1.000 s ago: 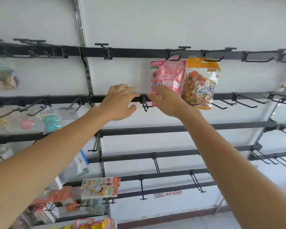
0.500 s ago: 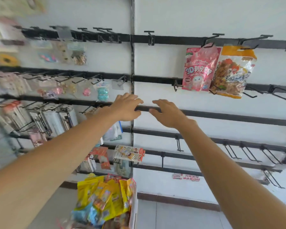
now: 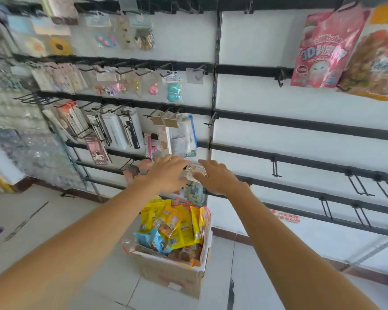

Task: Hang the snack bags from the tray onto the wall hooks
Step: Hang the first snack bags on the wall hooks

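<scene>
A pink snack bag and an orange snack bag hang side by side from wall hooks at the upper right. Below, a cardboard box on the floor holds several yellow, blue and orange snack bags. My left hand and my right hand reach out side by side above the box, fingers relaxed and holding nothing. They overlap a small hanging packet on the wall behind; whether they touch it I cannot tell.
Black rails cross the white wall. Bare double hooks line the lower right rails, and one bare hook sits left of the pink bag. The left section is crowded with hanging small goods. Tiled floor surrounds the box.
My view has tilted down and left, bringing the box into full sight. Both hands have dropped from the rails near the hung bags to just above the box.
</scene>
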The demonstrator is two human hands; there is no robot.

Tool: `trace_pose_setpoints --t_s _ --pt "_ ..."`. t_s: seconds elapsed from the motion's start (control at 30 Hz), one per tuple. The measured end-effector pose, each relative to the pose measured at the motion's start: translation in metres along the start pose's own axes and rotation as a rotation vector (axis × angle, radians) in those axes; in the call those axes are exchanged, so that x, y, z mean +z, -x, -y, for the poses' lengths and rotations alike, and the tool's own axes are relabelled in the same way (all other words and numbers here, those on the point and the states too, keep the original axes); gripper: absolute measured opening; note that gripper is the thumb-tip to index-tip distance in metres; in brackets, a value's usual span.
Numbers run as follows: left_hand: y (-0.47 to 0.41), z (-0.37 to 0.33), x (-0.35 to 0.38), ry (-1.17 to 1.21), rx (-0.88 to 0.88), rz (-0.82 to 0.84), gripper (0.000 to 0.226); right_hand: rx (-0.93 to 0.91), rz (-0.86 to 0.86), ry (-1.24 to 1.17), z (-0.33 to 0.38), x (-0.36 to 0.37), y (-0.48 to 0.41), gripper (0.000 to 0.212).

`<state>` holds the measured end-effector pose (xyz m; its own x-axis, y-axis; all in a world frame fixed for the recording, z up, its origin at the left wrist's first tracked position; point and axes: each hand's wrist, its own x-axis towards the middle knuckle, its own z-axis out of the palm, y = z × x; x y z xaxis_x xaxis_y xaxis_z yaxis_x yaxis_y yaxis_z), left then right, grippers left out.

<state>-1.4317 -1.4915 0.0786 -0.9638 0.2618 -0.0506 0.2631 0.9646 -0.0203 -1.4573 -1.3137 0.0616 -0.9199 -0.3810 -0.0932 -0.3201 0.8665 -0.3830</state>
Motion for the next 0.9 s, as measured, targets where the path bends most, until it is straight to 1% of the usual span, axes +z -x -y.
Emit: trace_pose_setpoints --t_s 0.13,0.2,0.3,0.37,0.43,0.5,0.6,0.77,0.83,0.9 --pt "0.008 0.038 0.039 0.004 -0.004 0.025 0.053 -0.005 0.076 -0.053 0.016 0.036 -0.013 0.059" --pt "0.012 0.055 0.056 0.022 -0.014 0.073 0.050 -0.013 0.105 -0.058 0.022 0.056 -0.020 0.057" --pt "0.011 0.079 0.082 0.054 -0.028 0.127 0.057 0.000 0.145 -0.064 0.028 0.085 -0.033 0.053" --pt "0.006 0.095 0.095 0.086 -0.031 0.144 0.058 0.023 0.192 -0.069 0.030 0.102 -0.044 0.048" --pt "0.002 0.108 0.112 0.098 -0.028 0.163 0.058 0.060 0.218 -0.081 0.030 0.120 -0.054 0.051" --pt "0.000 0.118 0.128 0.144 -0.062 0.197 0.055 0.088 0.256 -0.100 0.031 0.137 -0.062 0.053" --pt "-0.001 0.130 0.164 0.246 -0.139 0.251 0.052 0.102 0.365 -0.109 0.027 0.166 -0.071 0.054" --pt "0.000 0.150 0.227 0.371 -0.184 0.368 0.051 0.192 0.544 -0.128 0.008 0.220 -0.104 0.059" --pt "-0.008 0.164 0.248 0.379 -0.206 0.406 0.049 0.212 0.573 -0.143 -0.001 0.241 -0.125 0.059" --pt "-0.020 0.178 0.273 0.332 -0.214 0.432 0.046 0.199 0.610 -0.106 -0.009 0.264 -0.148 0.061"
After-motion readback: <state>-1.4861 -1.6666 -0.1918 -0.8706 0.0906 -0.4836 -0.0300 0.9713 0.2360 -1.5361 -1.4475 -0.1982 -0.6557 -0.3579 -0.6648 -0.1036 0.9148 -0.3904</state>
